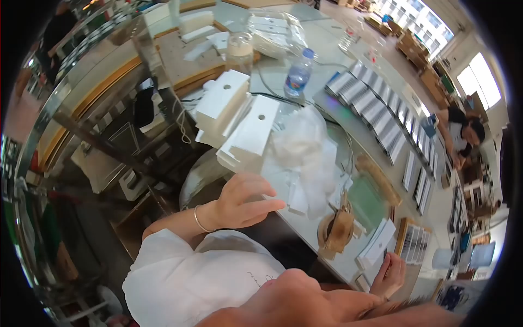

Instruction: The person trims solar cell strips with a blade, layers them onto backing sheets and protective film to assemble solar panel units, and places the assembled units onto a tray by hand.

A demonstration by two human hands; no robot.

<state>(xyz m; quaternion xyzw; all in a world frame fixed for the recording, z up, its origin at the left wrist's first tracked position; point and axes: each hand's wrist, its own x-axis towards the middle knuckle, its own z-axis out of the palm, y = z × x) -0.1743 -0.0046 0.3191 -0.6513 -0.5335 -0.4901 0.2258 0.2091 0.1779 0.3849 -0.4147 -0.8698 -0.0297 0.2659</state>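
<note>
My left hand [244, 201], with a thin bracelet at the wrist, is held over the near edge of the table. Its fingers and thumb are apart and nothing is between them. Just beyond it stand two stacks of white cards [251, 131], each with a dark round hole on top. Further right, my right hand [390, 277] has its fingers curled in beside a smaller stack of white pieces [377, 244]. A small dark thing shows at the fingertips, too small to name. A roll of brown tape [334, 231] lies between my hands.
Crumpled clear plastic [305, 150] and a green mat [369, 200] lie on the table. Behind are a water bottle [298, 73], a glass jar [239, 52] and rows of striped stacks [376, 109]. Another person [462, 131] sits at the far right.
</note>
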